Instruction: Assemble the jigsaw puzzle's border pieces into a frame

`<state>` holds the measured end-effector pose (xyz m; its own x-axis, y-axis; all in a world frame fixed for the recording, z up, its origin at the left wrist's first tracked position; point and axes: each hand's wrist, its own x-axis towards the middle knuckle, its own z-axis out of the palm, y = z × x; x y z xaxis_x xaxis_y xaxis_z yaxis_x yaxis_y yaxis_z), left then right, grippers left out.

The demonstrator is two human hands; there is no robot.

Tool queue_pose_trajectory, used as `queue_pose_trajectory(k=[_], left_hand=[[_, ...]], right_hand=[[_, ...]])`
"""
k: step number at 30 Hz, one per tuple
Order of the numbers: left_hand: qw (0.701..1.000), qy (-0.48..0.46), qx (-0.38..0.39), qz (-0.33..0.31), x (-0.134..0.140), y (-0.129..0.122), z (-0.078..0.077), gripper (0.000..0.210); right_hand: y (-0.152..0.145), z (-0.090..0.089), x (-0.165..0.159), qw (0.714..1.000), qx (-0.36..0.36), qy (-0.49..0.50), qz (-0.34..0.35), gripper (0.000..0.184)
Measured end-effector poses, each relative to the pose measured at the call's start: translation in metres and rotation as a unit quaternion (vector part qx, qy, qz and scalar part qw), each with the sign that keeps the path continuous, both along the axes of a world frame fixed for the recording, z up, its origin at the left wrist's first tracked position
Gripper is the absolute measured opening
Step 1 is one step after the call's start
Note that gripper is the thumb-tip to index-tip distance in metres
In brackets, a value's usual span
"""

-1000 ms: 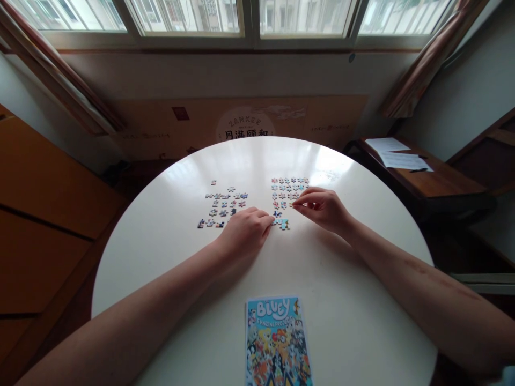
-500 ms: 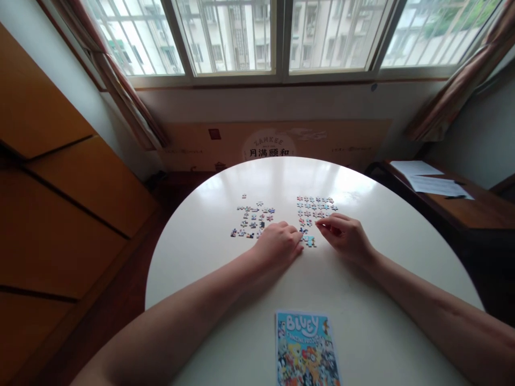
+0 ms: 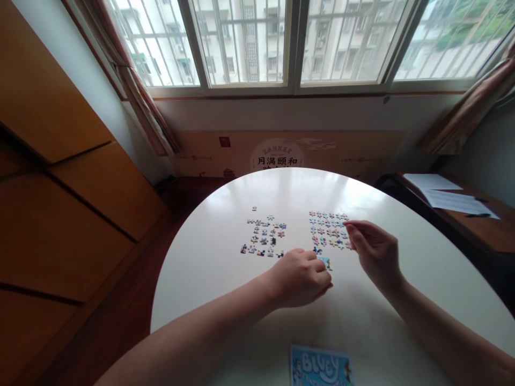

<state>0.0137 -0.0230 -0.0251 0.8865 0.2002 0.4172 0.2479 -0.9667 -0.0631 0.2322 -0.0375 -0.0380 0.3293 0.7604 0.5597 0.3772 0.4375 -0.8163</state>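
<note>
Loose jigsaw pieces lie in two groups on a round white surface (image 3: 201,268). The left group (image 3: 264,232) spreads in uneven rows, with a single piece (image 3: 254,208) set apart at its far end. The right group (image 3: 321,231) stands in closer, neater rows. Just nearer the person, a dark blue piece (image 3: 317,250) lies beside a light-blue patch of pieces (image 3: 325,262), partly covered by the left hand.

The left hand (image 3: 301,277) is palm down with its fingers curled, right at that patch; whether it grips a piece cannot be told, as its fingertips are hidden. The right hand (image 3: 374,249) is at the right edge of the neat rows, thumb and index fingertip brought together; a piece between them cannot be made out.

Close to the person lies a blue "BLUEY" picture sheet (image 3: 321,365), cut off by the lower edge of the view. Beyond the round surface, a printed "ZANKEE" panel (image 3: 362,145) stands below the window (image 3: 245,48). To the right are white papers (image 3: 432,181).
</note>
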Motion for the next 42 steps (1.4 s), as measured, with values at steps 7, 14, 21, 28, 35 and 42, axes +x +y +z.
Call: queue_pose_trajectory(k=[7, 14, 21, 28, 35, 42], left_hand=[[0.945, -0.09, -0.032, 0.313, -0.035, 0.058, 0.005, 0.015], [0.903, -0.082, -0.073, 0.416, -0.046, 0.088, -0.016, 0.022], [0.9, -0.072, -0.08, 0.422, -0.045, 0.095, -0.022, 0.016], [0.897, -0.073, -0.108, 0.423, -0.044, 0.098, -0.021, 0.013], [0.898, -0.076, -0.103, 0.421, -0.043, 0.096, -0.018, 0.01], [0.891, -0.088, -0.118, 0.428, -0.04, 0.092, -0.009, 0.005]], right_hand=[[-0.008, 0.004, 0.007, 0.987, 0.047, -0.147, 0.034, 0.009], [-0.014, 0.018, -0.001, 0.984, 0.068, -0.144, 0.078, 0.014], [-0.015, 0.02, 0.002, 0.981, 0.089, -0.155, 0.077, 0.017], [-0.013, 0.02, 0.001, 0.981, 0.079, -0.158, 0.074, 0.013], [-0.013, 0.02, 0.001, 0.98, 0.084, -0.162, 0.081, 0.012], [-0.011, 0.014, 0.003, 0.975, 0.093, -0.176, 0.1, 0.012]])
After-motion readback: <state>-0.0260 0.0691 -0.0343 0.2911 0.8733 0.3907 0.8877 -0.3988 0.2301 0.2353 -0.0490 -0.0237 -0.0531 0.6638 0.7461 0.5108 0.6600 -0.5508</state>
